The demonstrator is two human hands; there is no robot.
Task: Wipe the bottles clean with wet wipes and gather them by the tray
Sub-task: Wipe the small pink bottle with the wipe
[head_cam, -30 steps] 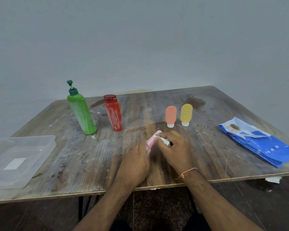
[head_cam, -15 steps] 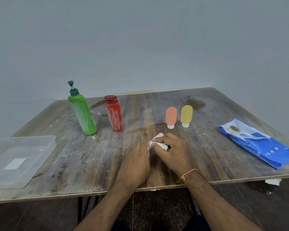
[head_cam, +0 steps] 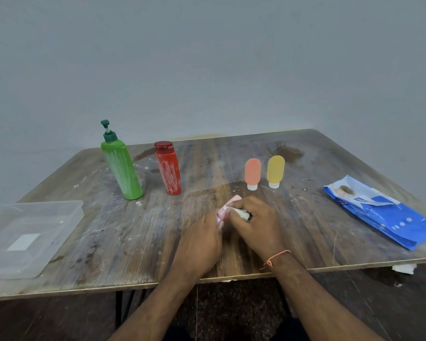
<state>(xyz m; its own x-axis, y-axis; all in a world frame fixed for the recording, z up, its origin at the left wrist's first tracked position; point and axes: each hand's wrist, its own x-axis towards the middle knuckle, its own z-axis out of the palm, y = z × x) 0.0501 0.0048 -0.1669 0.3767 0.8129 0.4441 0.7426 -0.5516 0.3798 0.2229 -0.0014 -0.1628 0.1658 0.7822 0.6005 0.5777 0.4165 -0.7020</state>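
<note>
Left hand: your left hand sits at the 6 o'clock edge of the table, fingers curled round the lower end of the pink bottle and gripping it.

Right hand: your right hand lies just beside the left, touching it; its fingers are closed on a bunched white wet wipe and press it against the pink bottle's side. A thin orange thread circles that wrist.

Pink bottle: small, tilted between both hands, only its upper end showing at about 12 o'clock from your knuckles. No writing can be read on it.

Green pump bottle: upright at 10 o'clock from your hands, streaked with white smears, no label visible.

Red bottle: upright at 11 o'clock, just right of the green one, white smears on its front, no label visible.

Orange bottle: small, standing on its white cap at 12 o'clock, plain.

Yellow bottle: same shape, just beside the orange one at 1 o'clock, apart from it, plain.

Wipes pack: blue and white, lying flat at 3 o'clock near the table's right edge; it carries a small picture and printed words too small to read.

Tray: clear plastic, at 9 o'clock on the left edge, well apart from all the bottles, with a pale rectangular patch on its floor, blank as far as you can see.
</note>
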